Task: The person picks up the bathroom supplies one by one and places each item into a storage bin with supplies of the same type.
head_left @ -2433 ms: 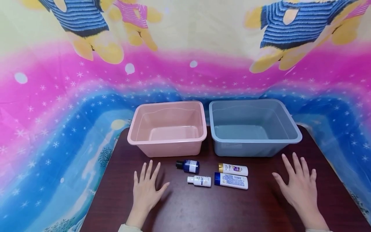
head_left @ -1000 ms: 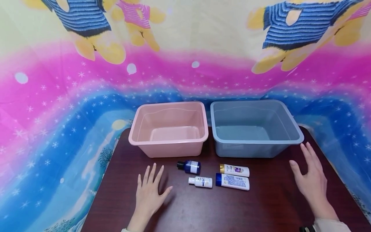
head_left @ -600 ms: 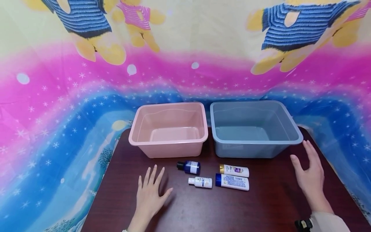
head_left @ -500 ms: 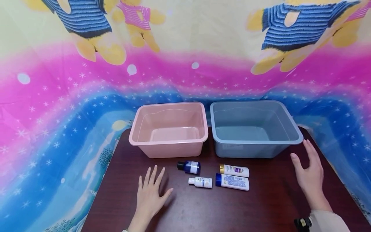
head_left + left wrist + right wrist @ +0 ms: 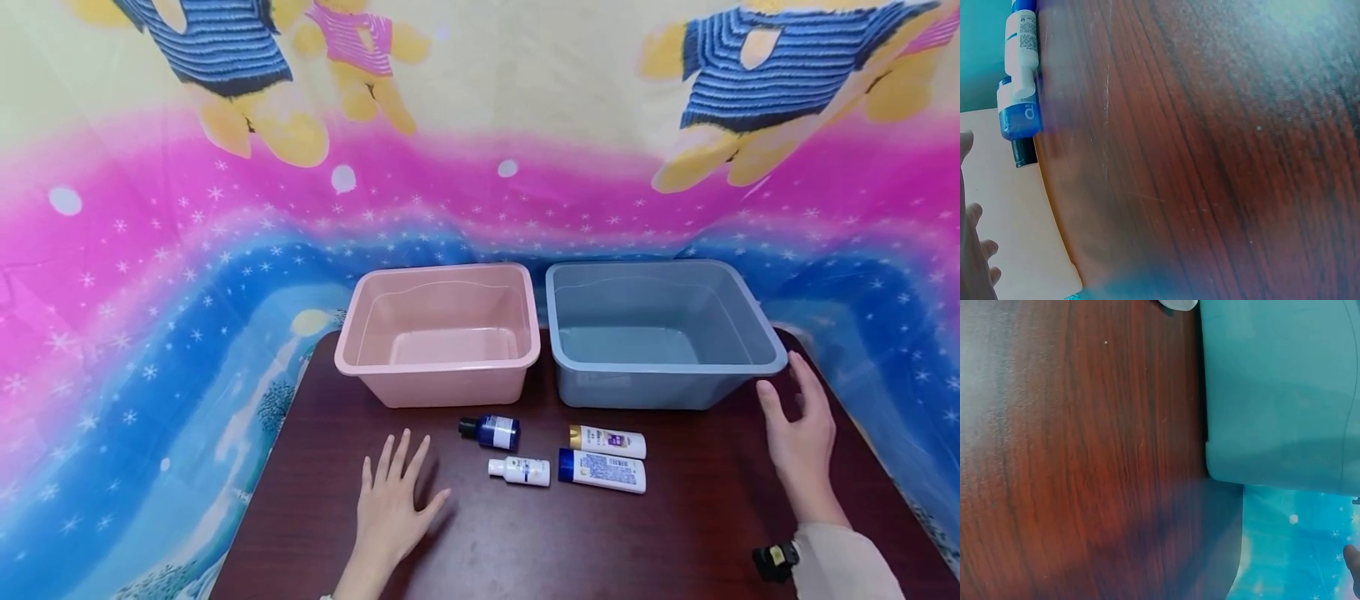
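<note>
My left hand (image 5: 393, 508) is spread with straight fingers, palm down, over the left part of the table; it holds nothing. Nearest it lie a dark blue bottle with a black cap (image 5: 495, 432) and a small white bottle (image 5: 521, 472). My right hand (image 5: 802, 437) stands beside the front right corner of the grey-blue tub (image 5: 637, 390), thumb apart from the fingers. Its fingertips are close to the rim; whether they touch cannot be told. Between the hands lie a white bottle with a gold cap (image 5: 611, 442) and a white bottle with a blue cap (image 5: 606, 472).
A pink tub (image 5: 446, 388) stands left of the grey-blue one, at the back of the dark wooden table (image 5: 525, 550). Behind hangs a printed cloth (image 5: 480, 208) with bears and snowflakes. The right wrist view shows the grey-blue tub's wall (image 5: 1272, 394) close by.
My right hand has turned from palm down onto its side and moved forward to the grey-blue tub's corner. My left hand has barely moved, and the bottles lie as before.
</note>
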